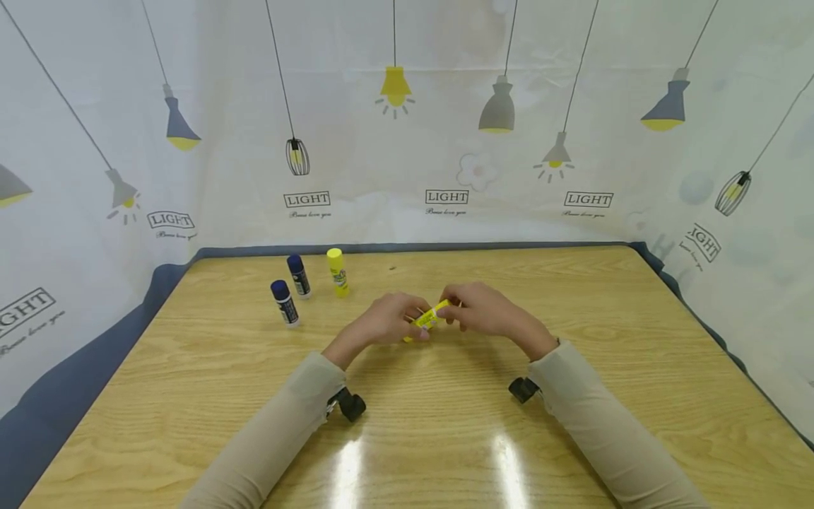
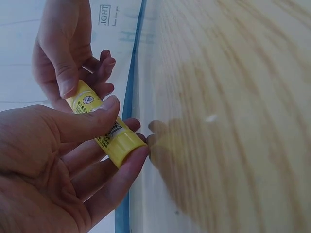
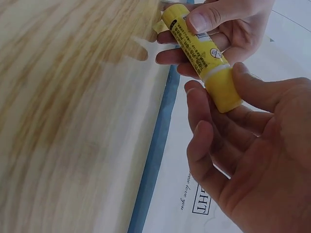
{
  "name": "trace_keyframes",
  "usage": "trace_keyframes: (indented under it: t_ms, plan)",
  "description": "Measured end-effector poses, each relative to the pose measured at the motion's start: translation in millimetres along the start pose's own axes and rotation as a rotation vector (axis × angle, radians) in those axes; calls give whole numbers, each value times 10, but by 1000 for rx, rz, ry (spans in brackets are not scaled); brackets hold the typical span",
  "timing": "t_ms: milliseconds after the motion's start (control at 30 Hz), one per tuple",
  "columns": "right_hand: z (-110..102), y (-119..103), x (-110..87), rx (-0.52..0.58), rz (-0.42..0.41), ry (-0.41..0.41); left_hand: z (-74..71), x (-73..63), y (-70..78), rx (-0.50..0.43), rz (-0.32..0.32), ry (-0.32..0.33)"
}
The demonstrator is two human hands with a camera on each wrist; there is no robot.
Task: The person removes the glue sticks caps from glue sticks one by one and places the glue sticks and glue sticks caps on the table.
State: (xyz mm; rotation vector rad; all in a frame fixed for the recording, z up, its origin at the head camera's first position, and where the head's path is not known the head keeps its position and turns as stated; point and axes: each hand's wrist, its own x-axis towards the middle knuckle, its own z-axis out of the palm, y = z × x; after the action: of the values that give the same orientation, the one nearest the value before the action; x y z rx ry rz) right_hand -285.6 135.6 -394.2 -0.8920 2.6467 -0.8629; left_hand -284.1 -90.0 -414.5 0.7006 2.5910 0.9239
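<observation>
Between both hands, over the middle of the table, is a yellow glue stick [image 3: 197, 48], tilted. My left hand [image 1: 389, 318] holds its body, with the thumb across the printed label and fingers beneath, as the left wrist view shows. The thumb and fingers of my right hand [image 1: 486, 309] pinch its yellow cap [image 3: 223, 90] at the other end. A white ring shows between cap and body in the right wrist view. The right hand's other fingers are loosely bent below the cap.
To the left stand another yellow glue stick [image 1: 338, 273] and two white ones with dark blue caps, one farther back [image 1: 299, 276] and one nearer [image 1: 284, 304]. The wooden table [image 1: 420, 438] ends at a lamp-printed cloth [image 1: 381, 155] behind.
</observation>
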Motion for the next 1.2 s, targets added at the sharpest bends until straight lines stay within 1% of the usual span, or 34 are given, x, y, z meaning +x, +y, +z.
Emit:
trace_keyframes:
  t_ms: [67,200,267,367,467,567,700,800,933,1033,1100,1200]
  plan:
    - [-3,3,-3,-1,-23,6,-1,-4,8,-9,0,-1]
    - [-6,3,-12,-41,-58,30,2,-9,16,-9,-1,-1]
    - [-3,1,-11,-63,-56,41,5,-10,13,-9,0,-2]
    - [3,-7,-12,-87,-26,45,8,-12,11,-1,-5,-1]
    - [6,0,-9,-51,15,21,13,-8,7,-1,-7,-3]
    - [7,22,-5,3,16,4,17,2,4,-1,-7,-2]
    - [2,53,-2,18,-48,16,14,14,-1,-10,-9,3]
    - [-4,64,-2,4,-90,33,9,20,-8,-30,-13,4]
    - [-7,61,-9,-14,-114,45,8,23,-13,-44,-23,0]
    - [-3,52,-11,-33,-99,53,10,27,-12,-40,-25,-3]
    - [4,45,-5,-56,-74,61,10,29,-14,-21,-21,-1]
    - [12,39,-3,-49,-33,67,10,33,-20,-2,-10,1]
